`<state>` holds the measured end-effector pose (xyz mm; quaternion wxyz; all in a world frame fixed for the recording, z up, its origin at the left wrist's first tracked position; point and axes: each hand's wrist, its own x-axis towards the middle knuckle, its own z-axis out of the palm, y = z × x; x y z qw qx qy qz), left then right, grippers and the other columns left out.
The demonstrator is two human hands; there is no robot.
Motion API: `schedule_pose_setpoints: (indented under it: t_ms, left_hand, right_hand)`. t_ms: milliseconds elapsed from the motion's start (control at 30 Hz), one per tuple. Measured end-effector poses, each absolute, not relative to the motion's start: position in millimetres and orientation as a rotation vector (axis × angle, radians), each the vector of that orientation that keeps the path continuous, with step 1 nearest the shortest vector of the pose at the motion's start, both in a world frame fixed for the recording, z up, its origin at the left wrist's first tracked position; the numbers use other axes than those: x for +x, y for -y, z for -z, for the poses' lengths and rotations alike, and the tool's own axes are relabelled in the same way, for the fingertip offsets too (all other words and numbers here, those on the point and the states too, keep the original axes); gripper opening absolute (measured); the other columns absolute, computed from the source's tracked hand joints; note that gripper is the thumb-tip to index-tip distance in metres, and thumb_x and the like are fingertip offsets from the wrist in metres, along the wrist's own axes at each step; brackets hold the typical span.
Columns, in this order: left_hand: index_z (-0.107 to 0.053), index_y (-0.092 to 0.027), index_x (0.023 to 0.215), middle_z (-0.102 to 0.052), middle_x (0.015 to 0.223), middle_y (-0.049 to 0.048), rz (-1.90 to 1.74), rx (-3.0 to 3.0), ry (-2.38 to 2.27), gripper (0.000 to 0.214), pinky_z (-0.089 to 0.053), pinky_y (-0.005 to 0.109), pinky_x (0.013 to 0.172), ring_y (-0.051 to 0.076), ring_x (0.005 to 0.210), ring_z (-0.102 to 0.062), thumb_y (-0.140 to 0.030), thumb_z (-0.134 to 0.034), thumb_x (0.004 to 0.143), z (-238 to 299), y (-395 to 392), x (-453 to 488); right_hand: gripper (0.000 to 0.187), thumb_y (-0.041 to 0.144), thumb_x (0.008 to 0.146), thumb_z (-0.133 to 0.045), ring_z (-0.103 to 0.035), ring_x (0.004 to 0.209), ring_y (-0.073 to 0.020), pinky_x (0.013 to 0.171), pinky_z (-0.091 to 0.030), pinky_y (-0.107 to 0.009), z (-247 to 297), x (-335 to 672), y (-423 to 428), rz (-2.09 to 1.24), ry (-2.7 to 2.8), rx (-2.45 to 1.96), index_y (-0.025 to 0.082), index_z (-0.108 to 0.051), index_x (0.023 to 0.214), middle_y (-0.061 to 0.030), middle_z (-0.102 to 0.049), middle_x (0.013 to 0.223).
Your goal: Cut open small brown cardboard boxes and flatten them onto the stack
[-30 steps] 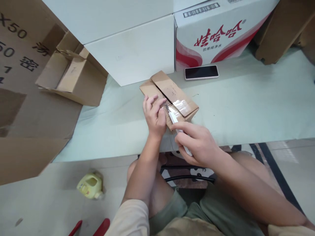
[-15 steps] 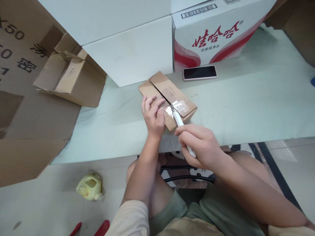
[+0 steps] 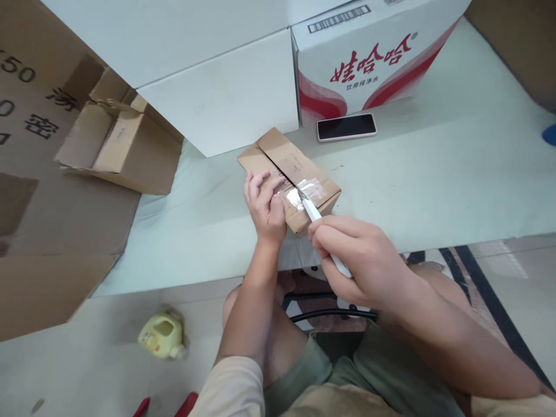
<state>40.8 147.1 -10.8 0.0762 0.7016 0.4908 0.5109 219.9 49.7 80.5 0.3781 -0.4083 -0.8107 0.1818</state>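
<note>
1. Brown cardboard centre stage: a small box sits slantwise on the pale green counter, its nearest corner close to the front edge.
2. There's the left hand, fingers spread over the box's left side, thumb toward the middle, holding nothing between them.
3. And the right hand! Its fingers are wrapped tight around a white-handled knife, the handle's end poking out below the palm.
4. The blade points up and away, its tip right at the dark seam between the two flaps, where shiny clear tape lies across the lid.
5. Behind the box, things crowd in: a big white carton stands just beyond its far corner, and a dark-screened phone lies flat before a red-and-white carton.
6. Over to the left, an open carton rests well apart from the hand, against a large printed carton.
7. Room to swing? The widest stretch of cloth runs rightward, past the right hand, out to a blue object at the view's border.
8. Down on the floor, a yellow jug.
</note>
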Motion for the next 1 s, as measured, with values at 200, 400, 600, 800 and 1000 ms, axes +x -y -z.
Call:
schedule_pose_setpoints:
  t_ms: [200, 400, 600, 800, 1000]
  left_hand:
    - [-0.076, -0.02, 0.108, -0.066, 0.121, 0.0108, -1.526, 2.152, -1.497, 0.041, -0.027, 0.051, 0.13, 0.027, 0.132, -0.056, -0.033, -0.039, 0.098, 12, -148, 41]
    - [-0.076, -0.02, 0.11, -0.065, 0.122, 0.0106, -1.522, 2.167, -1.49, 0.043, -0.029, 0.05, 0.129, 0.027, 0.134, -0.055, -0.037, -0.039, 0.099, 14, -151, 36]
    - [-0.076, -0.022, 0.109, -0.063, 0.129, 0.0087, -1.593, 1.918, -1.455, 0.035, -0.024, 0.047, 0.131, 0.028, 0.143, -0.048, -0.039, -0.05, 0.092, 20, -162, 5]
    - [-0.072, -0.021, 0.095, -0.065, 0.134, 0.009, -1.703, 1.514, -1.499, 0.022, -0.03, 0.044, 0.127, 0.029, 0.145, -0.047, -0.028, -0.059, 0.079, 21, -167, -29]
    - [-0.063, -0.023, 0.095, -0.07, 0.117, 0.0059, -1.69, 1.093, -1.514, 0.029, -0.056, 0.032, 0.094, 0.021, 0.11, -0.067, -0.042, -0.074, 0.075, 18, -161, -23]
  right_hand:
    - [0.019, 0.005, 0.08, -0.047, -0.049, 0.066, -0.0145, 0.059, -0.041, -0.027, -84, 221, -46, -0.452, 2.029, -1.062, 0.023, -0.039, 0.076, -0.0023, -0.057, 0.075]
    - [0.024, 0.001, 0.078, -0.05, -0.048, 0.061, -0.0109, 0.055, -0.04, -0.025, -115, 244, -17, -0.549, 1.946, -1.073, 0.022, -0.04, 0.077, 0.0017, -0.05, 0.071]
    - [0.019, 0.01, 0.08, -0.058, -0.065, 0.086, -0.0232, 0.072, -0.051, -0.036, -60, 261, -59, -0.057, 1.572, -1.262, 0.025, -0.047, 0.076, -0.0053, -0.063, 0.087]
    - [0.027, 0.032, 0.087, -0.056, -0.063, 0.107, -0.0377, 0.093, -0.052, -0.055, 26, 272, -106, -0.376, 1.8, -1.973, 0.014, -0.069, 0.102, -0.0219, -0.065, 0.123]
    - [0.047, 0.042, 0.09, -0.06, -0.025, 0.154, -0.0529, 0.118, -0.024, -0.077, 28, 256, -98, -0.497, 2.085, -1.94, 0.021, -0.07, 0.131, -0.0168, -0.047, 0.16]
